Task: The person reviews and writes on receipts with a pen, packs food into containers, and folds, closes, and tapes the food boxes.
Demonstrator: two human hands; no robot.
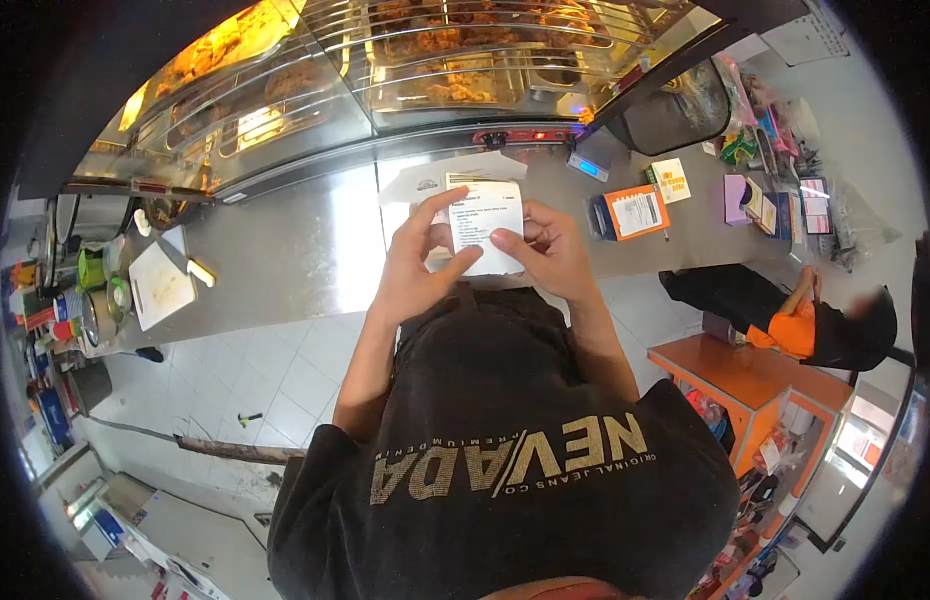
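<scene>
A small white slip with printed text (485,212) is between my two hands, in front of my body at the counter. My left hand (417,262) curves round its left side, with a fingertip near the top edge and the thumb at the bottom edge. My right hand (553,255) presses its thumb on the lower right of the slip, its other fingers curled behind. Larger white paper with a printed mark (425,184) lies on the counter behind and under the slip. What is beneath the slip is mostly hidden.
A glass display case with trays of fried food (445,85) stands behind the steel counter (315,240). At left is a white cutting board (163,283) with a knife (197,270). An orange box (635,212) and a small scale (589,167) sit right. A co-worker (795,318) stands far right.
</scene>
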